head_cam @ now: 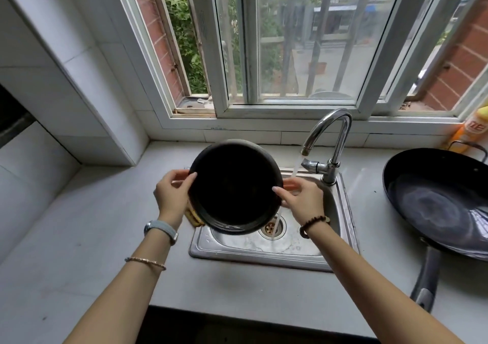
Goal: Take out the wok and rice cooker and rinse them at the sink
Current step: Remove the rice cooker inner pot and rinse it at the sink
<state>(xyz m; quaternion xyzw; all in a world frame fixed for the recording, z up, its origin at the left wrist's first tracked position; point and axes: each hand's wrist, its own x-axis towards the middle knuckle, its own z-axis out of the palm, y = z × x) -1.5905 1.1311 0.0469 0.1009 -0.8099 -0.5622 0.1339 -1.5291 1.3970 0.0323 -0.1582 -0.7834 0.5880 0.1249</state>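
The black rice cooker pot [235, 187] is tilted over the steel sink [340, 211], its dark inside facing me. My left hand [173, 191] grips its left rim and my right hand [299, 198] grips its right rim. Water runs from the chrome tap [335, 135] just right of the pot, past my right hand and down to the drain [272, 228]. The black wok [443, 201] lies on the counter at the right, its long handle [426, 281] pointing toward me.
A yellow-orange bottle [472, 129] stands on the sill at the far right. A yellowish sponge or cloth [194, 218] peeks out under the pot at the sink's left edge. Grey counter [105, 224] spreads to the left; a tiled column stands at the back left.
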